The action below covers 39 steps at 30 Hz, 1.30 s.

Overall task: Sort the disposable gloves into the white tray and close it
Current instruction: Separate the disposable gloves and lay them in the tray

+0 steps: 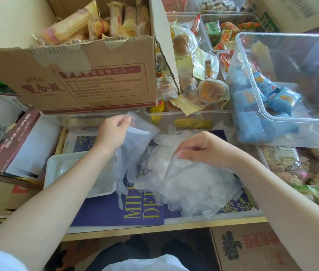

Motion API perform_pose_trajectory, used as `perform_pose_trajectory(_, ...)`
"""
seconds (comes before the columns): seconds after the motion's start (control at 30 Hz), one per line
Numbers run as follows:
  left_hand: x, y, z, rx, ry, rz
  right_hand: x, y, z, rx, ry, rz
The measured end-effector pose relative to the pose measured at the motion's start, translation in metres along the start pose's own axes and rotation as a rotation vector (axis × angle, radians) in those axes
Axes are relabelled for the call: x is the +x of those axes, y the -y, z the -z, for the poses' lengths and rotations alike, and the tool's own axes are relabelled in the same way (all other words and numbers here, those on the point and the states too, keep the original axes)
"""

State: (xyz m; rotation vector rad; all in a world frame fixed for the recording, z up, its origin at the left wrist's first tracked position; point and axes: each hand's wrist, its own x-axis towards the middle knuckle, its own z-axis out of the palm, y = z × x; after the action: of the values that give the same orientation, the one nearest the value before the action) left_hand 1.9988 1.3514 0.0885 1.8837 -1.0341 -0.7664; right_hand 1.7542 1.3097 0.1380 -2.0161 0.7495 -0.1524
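Note:
A heap of clear disposable gloves (184, 184) lies on a purple printed sheet in the middle of the work surface. My left hand (113, 132) pinches the cuff of one clear glove (135, 145) and holds it up; its fingers hang down over the right edge of the white tray (57, 169). The tray sits left of the heap, partly under my left forearm, and something clear lies in it. My right hand (199, 148) rests on top of the heap with its fingers curled into the plastic. No lid is visible.
A torn cardboard box (88, 75) of wrapped snacks stands behind the gloves. Clear plastic bins (283, 118) of packaged cakes and blue packets crowd the right side. A maroon box (17, 137) lies at left. Another carton (252, 249) sits below the front edge.

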Motion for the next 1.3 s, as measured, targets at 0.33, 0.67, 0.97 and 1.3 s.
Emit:
perform_pose_trajectory(0.33,-0.04,-0.043,-0.02,-0.506,0.437,0.036,0.024,-0.002,-0.022,-0.209,-0.524,0.059)
perform_pose_trajectory(0.67,-0.043,-0.034,-0.014,-0.434,0.641,0.031,0.023,0.01,-0.01,-0.135,-0.471,-0.158)
perform_pose_trajectory(0.97,-0.045,-0.03,-0.011,-0.15,0.58,-0.062,0.028,0.0,-0.007,-0.019,-0.419,-0.166)
perform_pose_trajectory(1.3,-0.041,0.0,0.008,0.286,0.614,-0.221,0.022,-0.007,0.0,0.342,-0.383,-0.297)
